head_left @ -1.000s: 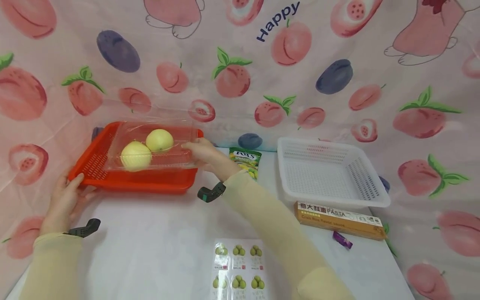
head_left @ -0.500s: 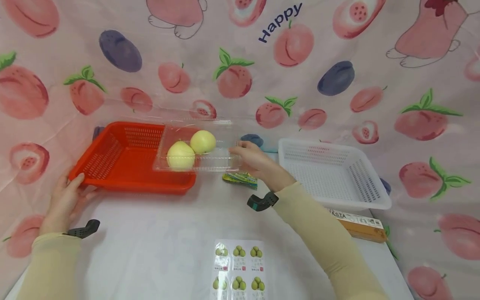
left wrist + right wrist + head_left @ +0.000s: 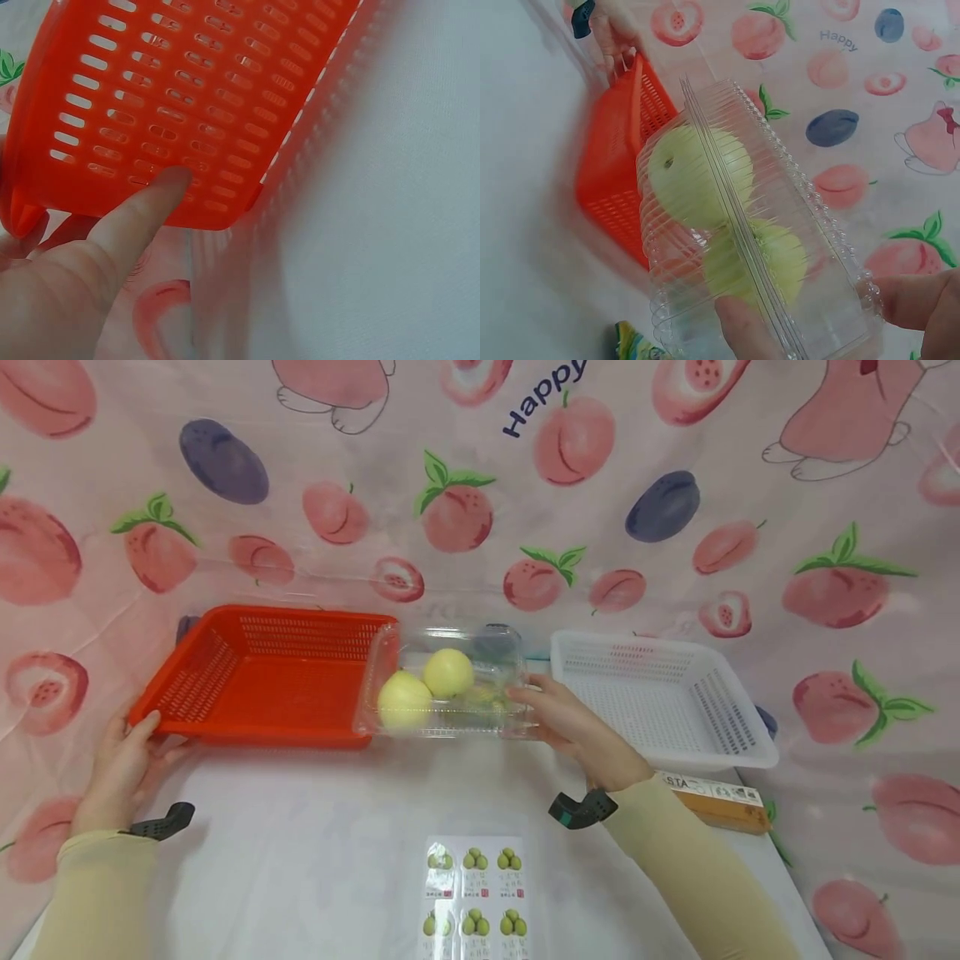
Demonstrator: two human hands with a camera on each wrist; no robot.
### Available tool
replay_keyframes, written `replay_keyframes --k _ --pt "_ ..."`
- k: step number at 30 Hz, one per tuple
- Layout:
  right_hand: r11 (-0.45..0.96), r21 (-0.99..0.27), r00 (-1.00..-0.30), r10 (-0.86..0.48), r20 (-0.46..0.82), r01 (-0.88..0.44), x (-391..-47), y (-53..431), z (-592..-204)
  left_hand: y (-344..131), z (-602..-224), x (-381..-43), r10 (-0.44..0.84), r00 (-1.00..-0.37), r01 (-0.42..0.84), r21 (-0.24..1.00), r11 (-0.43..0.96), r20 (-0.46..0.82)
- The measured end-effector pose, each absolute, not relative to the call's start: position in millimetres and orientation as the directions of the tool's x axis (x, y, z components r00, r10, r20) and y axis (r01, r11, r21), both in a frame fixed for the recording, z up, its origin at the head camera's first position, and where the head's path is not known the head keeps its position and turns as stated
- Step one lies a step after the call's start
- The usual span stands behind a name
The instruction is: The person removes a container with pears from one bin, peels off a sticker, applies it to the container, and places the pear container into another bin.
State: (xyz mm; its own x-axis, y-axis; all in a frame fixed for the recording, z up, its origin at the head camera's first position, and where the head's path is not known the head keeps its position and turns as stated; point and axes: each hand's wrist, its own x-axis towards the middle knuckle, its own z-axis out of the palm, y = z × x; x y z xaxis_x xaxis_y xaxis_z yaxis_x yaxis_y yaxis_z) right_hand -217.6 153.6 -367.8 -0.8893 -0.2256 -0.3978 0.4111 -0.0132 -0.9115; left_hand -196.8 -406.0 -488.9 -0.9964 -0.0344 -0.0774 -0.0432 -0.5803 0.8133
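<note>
My left hand [image 3: 120, 768] grips the front left corner of a red plastic basket [image 3: 292, 697]; in the left wrist view a finger lies against its slotted wall [image 3: 202, 82]. Just right of that basket, my right hand [image 3: 585, 731] pinches one end of a clear plastic clamshell box [image 3: 491, 647]. Inside the box are two pale yellow-green pears [image 3: 448, 673], side by side. The right wrist view shows the box [image 3: 780, 165] closed over the fruit, thumb on one side and fingers on the other. The box's left end overlaps the basket's right rim in the head view.
A white slotted basket [image 3: 652, 693] stands at right, with a pasta box [image 3: 720, 802] before it, partly behind the right arm. A sheet of pear stickers [image 3: 476, 893] lies at front centre. A green and yellow packet [image 3: 634, 341] is mostly hidden by the clear box.
My right hand has carried the clear box with the pears rightward from over the red basket, then somewhat lower. My left hand has stayed at the basket's corner.
</note>
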Motion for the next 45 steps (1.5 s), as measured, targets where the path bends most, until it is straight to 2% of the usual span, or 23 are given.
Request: replay_keyframes --k 6,13,23,42,45 --pt "-0.016 -0.913 -0.892 -0.217 -0.396 0.409 -195.1 176.7 -385.1 -407.9 -487.1 -195.0 -0.042 -0.994 -0.064 0.843 -0.534 -0.103" --pt "0.034 -0.926 -0.898 -0.231 -0.374 0.377 -174.4 198.3 -404.1 -408.9 -483.6 -194.8 -0.049 -0.994 -0.057 0.823 -0.564 -0.102" --pt "0.067 -0.926 -0.898 -0.226 -0.377 0.372 -148.5 203.1 -436.0 -407.7 -488.7 -194.1 -0.032 -0.993 -0.073 0.821 -0.567 -0.111" --pt "-0.039 -0.912 -0.892 -0.229 -0.391 0.409 -142.0 200.0 -478.1 -403.7 -486.4 -193.3 -0.039 -0.993 -0.075 0.834 -0.547 -0.115" --pt "-0.049 -0.906 -0.89 -0.215 -0.401 0.42 -144.2 201.2 -480.3 -403.5 -486.2 -193.7 -0.044 -0.992 -0.084 0.86 -0.503 -0.122"
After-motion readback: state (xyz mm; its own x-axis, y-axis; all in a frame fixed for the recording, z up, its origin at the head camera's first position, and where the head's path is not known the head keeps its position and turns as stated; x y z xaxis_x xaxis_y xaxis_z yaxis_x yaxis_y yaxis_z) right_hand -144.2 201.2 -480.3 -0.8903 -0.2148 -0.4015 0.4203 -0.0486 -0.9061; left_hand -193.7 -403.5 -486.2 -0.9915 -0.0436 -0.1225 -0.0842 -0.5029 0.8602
